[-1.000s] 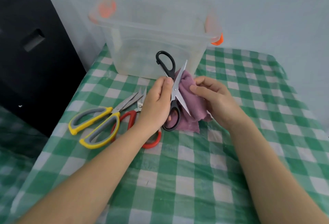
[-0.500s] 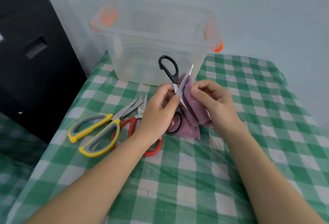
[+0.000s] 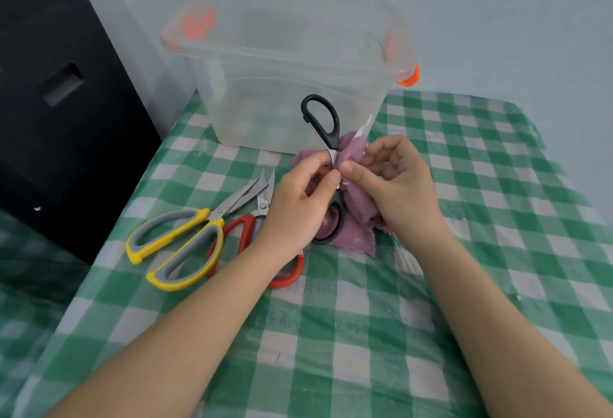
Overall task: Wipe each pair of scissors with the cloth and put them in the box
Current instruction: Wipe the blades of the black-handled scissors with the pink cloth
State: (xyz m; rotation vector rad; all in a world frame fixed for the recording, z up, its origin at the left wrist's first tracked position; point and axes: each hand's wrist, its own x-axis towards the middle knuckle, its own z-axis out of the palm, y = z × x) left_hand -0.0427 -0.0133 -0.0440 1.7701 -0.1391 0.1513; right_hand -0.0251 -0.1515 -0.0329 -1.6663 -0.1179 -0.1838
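My left hand (image 3: 300, 200) pinches the black-handled scissors (image 3: 323, 122) at their pivot, blades spread apart, one handle loop up and the other down by the table. My right hand (image 3: 393, 182) presses the purple cloth (image 3: 360, 205) around one blade, whose tip pokes out above the cloth. The clear plastic box (image 3: 285, 92) with orange latches stands just behind, with nothing visible inside. Yellow-and-grey scissors (image 3: 180, 245) and red-handled scissors (image 3: 247, 228) lie on the table left of my left hand; my left wrist hides part of the red ones.
The table (image 3: 481, 218) carries a green-and-white checked cover. A black cabinet (image 3: 56, 102) stands off the left edge, and a pale wall rises behind the box.
My right hand has slid the cloth along the blade toward the pivot, so both thumbs now meet there. The black scissors have tilted slightly more upright.
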